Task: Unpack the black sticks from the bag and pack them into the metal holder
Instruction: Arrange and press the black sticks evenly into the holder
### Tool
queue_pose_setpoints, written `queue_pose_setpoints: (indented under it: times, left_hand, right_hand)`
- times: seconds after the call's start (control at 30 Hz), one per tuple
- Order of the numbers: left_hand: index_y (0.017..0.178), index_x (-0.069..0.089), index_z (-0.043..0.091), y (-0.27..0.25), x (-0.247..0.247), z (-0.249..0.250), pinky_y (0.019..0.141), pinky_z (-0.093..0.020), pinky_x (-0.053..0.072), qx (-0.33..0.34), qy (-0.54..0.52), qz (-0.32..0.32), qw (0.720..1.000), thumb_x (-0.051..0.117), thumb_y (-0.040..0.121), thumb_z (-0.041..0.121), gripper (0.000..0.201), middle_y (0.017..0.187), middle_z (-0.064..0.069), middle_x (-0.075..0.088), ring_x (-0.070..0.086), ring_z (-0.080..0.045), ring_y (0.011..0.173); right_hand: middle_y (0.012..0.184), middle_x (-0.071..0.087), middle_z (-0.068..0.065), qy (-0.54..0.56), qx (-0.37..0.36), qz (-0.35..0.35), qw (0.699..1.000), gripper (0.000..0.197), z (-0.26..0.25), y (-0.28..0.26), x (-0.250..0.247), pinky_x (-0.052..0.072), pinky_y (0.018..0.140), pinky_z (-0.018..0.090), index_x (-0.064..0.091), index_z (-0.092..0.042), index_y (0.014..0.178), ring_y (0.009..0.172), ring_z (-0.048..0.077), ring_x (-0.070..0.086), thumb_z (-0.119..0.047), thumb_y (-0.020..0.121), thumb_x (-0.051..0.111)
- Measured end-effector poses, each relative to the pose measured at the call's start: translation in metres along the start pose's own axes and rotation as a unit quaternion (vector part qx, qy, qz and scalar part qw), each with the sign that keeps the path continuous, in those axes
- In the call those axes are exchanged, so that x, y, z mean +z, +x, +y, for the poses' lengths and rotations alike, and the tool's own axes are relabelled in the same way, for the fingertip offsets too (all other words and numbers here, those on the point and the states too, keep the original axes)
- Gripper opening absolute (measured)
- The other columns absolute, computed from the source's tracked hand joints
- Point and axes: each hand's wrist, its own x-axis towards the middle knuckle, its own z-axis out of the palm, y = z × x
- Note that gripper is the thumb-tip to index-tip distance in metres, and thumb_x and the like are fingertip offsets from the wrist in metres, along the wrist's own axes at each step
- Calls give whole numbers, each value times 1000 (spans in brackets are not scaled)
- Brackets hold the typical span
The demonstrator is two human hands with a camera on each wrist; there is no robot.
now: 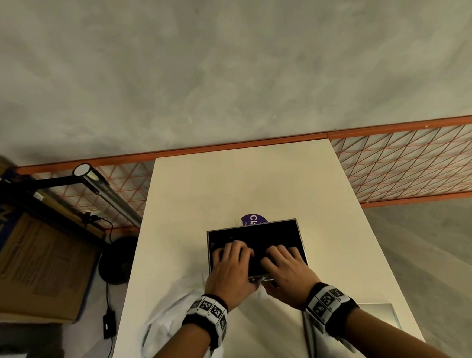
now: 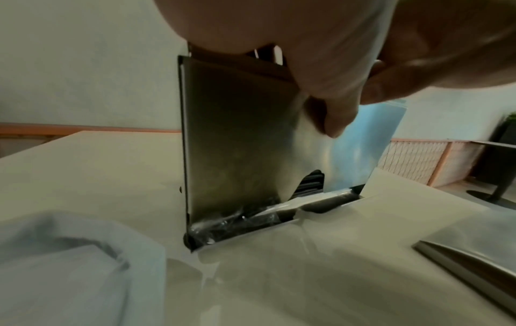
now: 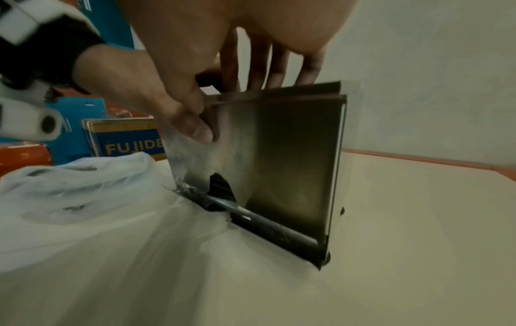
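Observation:
The metal holder (image 1: 297, 232) stands upright mid-table, its open top filled with black sticks (image 1: 264, 233). My left hand (image 1: 230, 259) and right hand (image 1: 285, 261) lie side by side with spread fingers on the stick tops. The left thumb (image 3: 201, 130) presses the holder's front wall (image 3: 293, 154). The right hand's fingers (image 3: 279, 68) reach straight down into the top. Sticks (image 2: 311, 183) show through a cutout low in the wall (image 2: 237, 143). The clear plastic bag (image 1: 166, 311) lies crumpled at the holder's near left, and part of it is caught under the base (image 2: 223, 222).
A flat metal lid (image 1: 381, 317) lies near the table's front right. A purple label (image 1: 253, 219) peeks out behind the holder. A cardboard box (image 1: 23, 252) and a black lamp (image 1: 96, 181) stand off the table's left; orange mesh railing (image 1: 411, 165) runs behind.

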Motion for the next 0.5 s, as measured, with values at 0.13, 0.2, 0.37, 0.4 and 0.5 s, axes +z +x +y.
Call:
queue_pose_setpoints:
  times: [0.13,0.2,0.37,0.4,0.5]
  left_hand:
    - [91,53,30,13,-8,-5,84,-37,37,9,-6,-90,996,55,85,62,33,100,12,54,50,-17,102]
    - [99,59,28,18,-8,-5,88,-38,37,7,-13,-131,991,53,89,62,36,105,11,59,52,-17,106]
    - [123,60,27,19,-11,-8,97,-40,41,-35,-50,-158,985,56,89,61,49,123,6,56,48,-18,119]
    - [123,61,28,18,-14,-10,97,-39,42,-38,-82,-150,985,57,89,62,49,122,8,55,48,-16,118]
    - [109,65,26,12,-30,-25,86,-39,49,-47,-172,-10,984,50,96,55,35,103,10,60,54,-14,101]
  right_hand:
    - [104,55,1,-25,13,-86,996,36,4,9,5,48,71,41,56,-21,101,92,25,56,-49,80,53]
    - [114,55,3,-30,30,-127,991,44,7,14,4,46,78,46,58,-19,113,102,27,55,-49,82,51]
    - [125,50,-1,36,59,-93,993,50,14,26,-9,42,88,43,51,-24,130,114,24,50,-48,87,44]
    - [119,53,-1,60,67,-42,995,44,18,27,-12,44,85,42,57,-23,122,108,24,53,-47,87,43]
    - [103,55,4,132,178,113,969,29,44,28,-23,50,74,42,61,-17,104,94,27,55,-37,89,47]
